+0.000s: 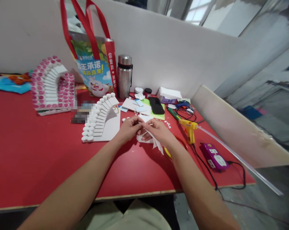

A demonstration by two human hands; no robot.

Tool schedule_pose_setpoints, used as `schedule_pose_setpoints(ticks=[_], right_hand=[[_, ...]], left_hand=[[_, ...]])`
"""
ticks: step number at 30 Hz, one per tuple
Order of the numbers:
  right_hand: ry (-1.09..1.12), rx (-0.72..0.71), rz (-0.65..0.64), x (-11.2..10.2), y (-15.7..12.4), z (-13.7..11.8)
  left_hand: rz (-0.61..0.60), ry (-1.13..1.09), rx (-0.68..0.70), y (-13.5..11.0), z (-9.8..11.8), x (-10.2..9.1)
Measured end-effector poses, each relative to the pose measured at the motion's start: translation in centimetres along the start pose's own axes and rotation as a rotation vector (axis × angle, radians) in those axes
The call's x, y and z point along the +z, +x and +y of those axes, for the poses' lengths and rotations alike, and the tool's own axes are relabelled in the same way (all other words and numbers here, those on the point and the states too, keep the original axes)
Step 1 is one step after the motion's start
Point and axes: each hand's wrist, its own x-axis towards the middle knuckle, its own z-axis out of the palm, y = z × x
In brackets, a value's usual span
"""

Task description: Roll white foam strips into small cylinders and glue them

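My left hand and my right hand meet over the middle of the red table, fingertips touching. A thin, crumpled white tissue hangs from the fingers of my right hand. The left fingers are closed in a pinch against the right ones, and what lies between them is hidden. Just left of my hands stands a small white curved staircase model edged with white discs. Partly behind my right forearm lie scissors with yellow and orange handles.
A yellow glue gun with a long clear glue stick and a purple power socket with cords lie at right. Behind stand a steel thermos, a carrier bag and a black phone-like object. A pink-flowered staircase model is far left.
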Motion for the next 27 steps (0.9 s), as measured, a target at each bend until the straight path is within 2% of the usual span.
schedule_pose_setpoints(ticks=[4,7,10,15,24,27], right_hand=[[0.090,0.054,-0.085,0.0,0.8,-0.5],[0.232,0.053,-0.149,-0.5,1.0,0.5],[0.274,0.071,-0.190,-1.2,0.8,1.5],[0.313,0.058,-0.280,-2.0,0.6,1.8],[0.341,0.133,-0.416,-2.5,0.2,1.1],[0.363,0.147,-0.433,-2.2,-0.1,0.8]], left_hand=[[0.032,-0.074,-0.013,0.2,0.0,-0.6],[0.008,-0.060,-0.060,0.2,0.1,-0.9],[-0.042,-0.044,-0.093,0.1,0.1,-0.9],[-0.123,-0.033,-0.059,0.0,0.3,-0.9],[-0.172,-0.041,0.013,-0.3,0.9,-0.8],[-0.178,-0.015,0.082,-0.5,1.3,-0.8]])
